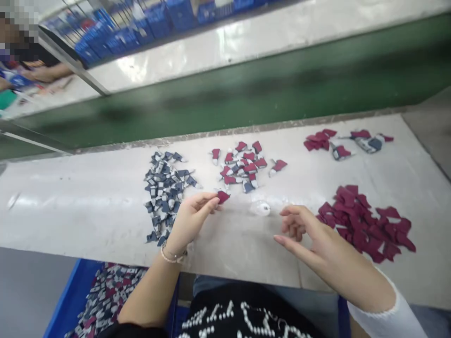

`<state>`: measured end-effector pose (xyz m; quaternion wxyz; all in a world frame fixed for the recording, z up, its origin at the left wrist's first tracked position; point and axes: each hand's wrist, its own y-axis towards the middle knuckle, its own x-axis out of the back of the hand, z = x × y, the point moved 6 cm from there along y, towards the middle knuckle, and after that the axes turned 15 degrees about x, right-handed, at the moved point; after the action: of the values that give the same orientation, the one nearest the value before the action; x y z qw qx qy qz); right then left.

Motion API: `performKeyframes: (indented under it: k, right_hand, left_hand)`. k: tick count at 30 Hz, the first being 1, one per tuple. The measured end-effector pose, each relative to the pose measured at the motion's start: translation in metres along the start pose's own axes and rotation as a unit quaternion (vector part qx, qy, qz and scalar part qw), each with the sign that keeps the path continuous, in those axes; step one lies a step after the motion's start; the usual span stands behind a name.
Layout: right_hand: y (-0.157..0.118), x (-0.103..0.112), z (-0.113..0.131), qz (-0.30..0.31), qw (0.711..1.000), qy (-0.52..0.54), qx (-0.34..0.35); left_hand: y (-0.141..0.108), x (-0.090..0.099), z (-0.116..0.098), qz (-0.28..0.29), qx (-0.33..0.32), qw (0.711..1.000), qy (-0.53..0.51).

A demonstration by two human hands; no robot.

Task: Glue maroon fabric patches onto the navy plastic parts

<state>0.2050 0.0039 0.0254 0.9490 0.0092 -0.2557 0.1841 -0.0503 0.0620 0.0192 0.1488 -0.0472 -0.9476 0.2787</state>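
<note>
My left hand (197,213) pinches a small maroon piece (222,196) between thumb and fingertips, just below a cluster of maroon-and-grey pieces (246,164). Beside that hand, to the left, lies a pile of dark grey and white pieces (162,192). My right hand (299,230) hovers over the table with thumb and fingers apart and nothing between them. Between the hands sits a small clear round item with a white centre (262,208). A heap of flat maroon pieces (366,223) lies to the right of my right hand.
Smaller maroon pieces (319,140) and a few grey-and-maroon ones (368,141) lie at the back right of the white table (88,206). A blue bin (65,295) full of pieces stands below the front edge. Beyond the green panel (225,101), blue bins and another person's arms show.
</note>
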Motion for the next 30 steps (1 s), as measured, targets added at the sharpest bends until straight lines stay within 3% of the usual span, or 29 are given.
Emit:
performKeyframes:
  k: [3,8,12,16,20,24,26,27,28,30]
  right_hand:
    - [0.022,-0.010,-0.014,-0.014,0.999,-0.026,0.038]
    - [0.053,-0.029,-0.016,0.000,0.995,-0.014,0.096]
    - [0.045,-0.024,-0.014,0.008,0.996,0.026,0.087]
    - [0.019,-0.008,-0.018,-0.021,0.993,0.117,-0.001]
    - [0.004,0.011,-0.010,-0.024,0.995,0.095,0.004]
    - [-0.006,0.026,-0.005,-0.039,0.993,0.111,-0.015]
    - [-0.010,0.032,-0.005,-0.061,0.988,0.136,-0.025]
    - [-0.011,0.034,-0.005,-0.071,0.986,0.150,-0.025]
    - [-0.011,0.036,-0.005,-0.077,0.983,0.168,-0.023]
    - [-0.008,0.036,-0.005,-0.064,0.973,0.222,-0.006]
  left_hand:
    - [0.032,0.015,-0.018,-0.043,-0.045,0.998,0.019]
    - [0.066,0.016,-0.037,-0.049,-0.091,0.988,0.116]
    - [0.058,0.046,-0.039,-0.106,-0.117,0.954,0.256]
    - [0.046,0.071,-0.026,-0.126,-0.123,0.906,0.386]
    - [0.050,0.072,-0.022,-0.121,-0.124,0.877,0.448]
    - [0.046,0.068,-0.035,-0.108,-0.132,0.871,0.462]
    - [0.036,0.067,-0.040,-0.102,-0.123,0.886,0.436]
    - [0.031,0.065,-0.040,-0.090,-0.111,0.907,0.396]
    - [0.025,0.060,-0.038,-0.064,-0.092,0.938,0.327]
    - [0.015,0.039,-0.026,0.042,-0.043,0.989,0.134]
